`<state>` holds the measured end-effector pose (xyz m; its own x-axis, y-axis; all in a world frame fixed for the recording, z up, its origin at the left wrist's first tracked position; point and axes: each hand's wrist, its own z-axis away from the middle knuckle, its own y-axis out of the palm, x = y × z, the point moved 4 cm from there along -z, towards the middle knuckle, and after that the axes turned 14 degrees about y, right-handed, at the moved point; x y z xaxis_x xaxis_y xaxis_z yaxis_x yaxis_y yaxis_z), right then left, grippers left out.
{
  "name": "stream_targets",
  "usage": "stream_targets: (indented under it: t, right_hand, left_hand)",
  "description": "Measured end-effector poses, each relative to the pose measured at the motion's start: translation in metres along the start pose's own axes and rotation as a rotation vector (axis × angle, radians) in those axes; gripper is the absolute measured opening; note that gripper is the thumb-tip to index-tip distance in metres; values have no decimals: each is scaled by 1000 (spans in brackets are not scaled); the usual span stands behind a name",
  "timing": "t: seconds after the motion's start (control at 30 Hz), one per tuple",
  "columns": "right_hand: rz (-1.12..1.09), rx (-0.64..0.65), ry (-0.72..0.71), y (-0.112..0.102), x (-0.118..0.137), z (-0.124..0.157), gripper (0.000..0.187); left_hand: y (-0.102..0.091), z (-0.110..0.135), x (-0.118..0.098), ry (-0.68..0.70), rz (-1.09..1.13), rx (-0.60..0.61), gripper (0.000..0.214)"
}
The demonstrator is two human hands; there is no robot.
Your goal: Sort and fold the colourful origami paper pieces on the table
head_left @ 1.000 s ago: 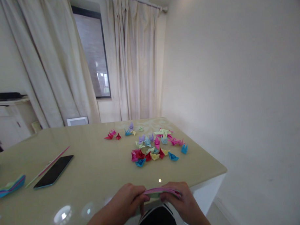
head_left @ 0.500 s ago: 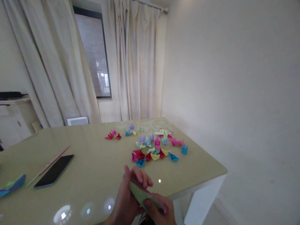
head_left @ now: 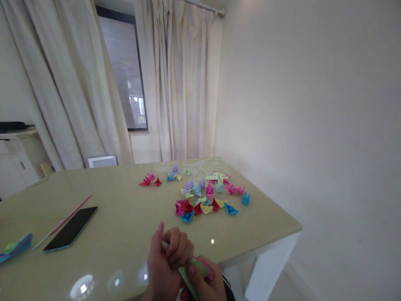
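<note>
Both my hands hold a piece of light green and pink paper point(head_left: 200, 268) at the table's front edge. My left hand point(head_left: 170, 263) is closed round its far end, fingers curled, so that end is mostly hidden. With the thumb on the green face, my right hand point(head_left: 207, 284) pinches the near end; pink shows at its edge. Beyond my hands lies a group of small folded-paper pieces in several colours, among them a blue paper boat point(head_left: 231, 209), a yellow paper boat point(head_left: 207, 209) and another blue folded piece point(head_left: 187, 217).
On the left of the glossy table point(head_left: 124, 223) lie a black phone point(head_left: 71, 228), thin pink and green strips point(head_left: 66, 219) and a stack of coloured paper point(head_left: 13, 250). A white wall point(head_left: 318, 120) stands to the right, and curtains point(head_left: 185, 81) hang at the back.
My left fingers have curled over the paper, covering more of it. Both hands have shifted slightly left. The things on the table have not moved.
</note>
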<state>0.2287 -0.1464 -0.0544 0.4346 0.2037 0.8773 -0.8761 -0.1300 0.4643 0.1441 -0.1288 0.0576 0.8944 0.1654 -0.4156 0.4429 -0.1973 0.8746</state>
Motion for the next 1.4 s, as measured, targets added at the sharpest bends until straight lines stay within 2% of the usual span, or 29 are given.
stream_targets:
  t: [0.1,0.2,0.33,0.43,0.53,0.67,0.77,0.87,1.0,1.2,1.3,1.4]
  right_hand:
    - [5,-13,35,-1,-1,-1,66]
    - [29,30,26,-3,3,-2,62]
    - [97,62,-59,-6,8,-6,55]
    - [117,86,-55,-6,5,-9,55]
    - [182,73,-67,-6,8,-7,57]
    - [502,2,-209,-1,41,1,52]
    - [665,64,-297,11,70,5,49]
    - [780,137,-289,23,81,4,44]
    - [921,75,-349,27,69,-2,48]
    - [1077,46,-354,24,30,-14,65]
    - [1138,56,-356,27,28,-15,74]
    - [1117,112,-371,34,36,-11,68]
  left_hand:
    - [0,-4,-4,11,-58,-54,72]
    - [1,-7,-8,23,-75,-89,72]
    - [2,-6,-8,-16,-55,-56,72]
    - [0,-2,-3,-50,-57,-16,71]
    - [-6,-4,0,-43,-134,-27,71]
    - [-12,-15,-5,25,-334,-116,70]
    - [-11,-21,-8,48,-406,-128,68]
    - [-10,-21,-6,-1,-422,-86,68]
    - [-11,-19,-5,-42,-421,-65,68]
    - [-32,-15,-12,-34,-328,-184,66]
    - [-42,-14,-13,-63,-289,-175,70]
    - [-46,-13,-13,-78,-252,-181,71]
